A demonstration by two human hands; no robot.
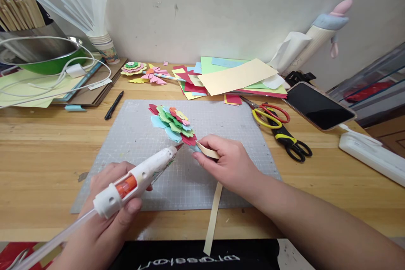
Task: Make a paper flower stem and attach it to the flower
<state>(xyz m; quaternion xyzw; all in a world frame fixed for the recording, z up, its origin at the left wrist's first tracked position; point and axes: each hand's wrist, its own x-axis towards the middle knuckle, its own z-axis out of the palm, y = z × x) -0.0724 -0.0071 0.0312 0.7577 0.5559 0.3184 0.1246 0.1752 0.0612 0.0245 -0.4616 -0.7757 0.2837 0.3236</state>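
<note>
A white glue gun point(136, 181) with an orange part in its body is gripped in my left hand point(110, 202). A clear glue stick point(57, 238) trails from its rear end. Its nozzle points at the underside of a layered paper flower point(174, 123) with red, green, blue and yellow petals. Pinched in my right hand point(230, 162) are the flower's light blue stem end and a cream paper strip point(214, 215). The strip hangs down past the table's front edge. My right fingers partly hide the stem. Both hands are above a grey cutting mat point(126, 135).
Scissors with red and yellow handles point(268, 116) and black scissors point(292, 143) lie right of the mat, near a phone point(319, 105). Coloured paper sheets point(240, 76) and finished paper flowers point(133, 68) lie behind. A black pen point(114, 105) rests at left; a white power strip point(370, 156) is far right.
</note>
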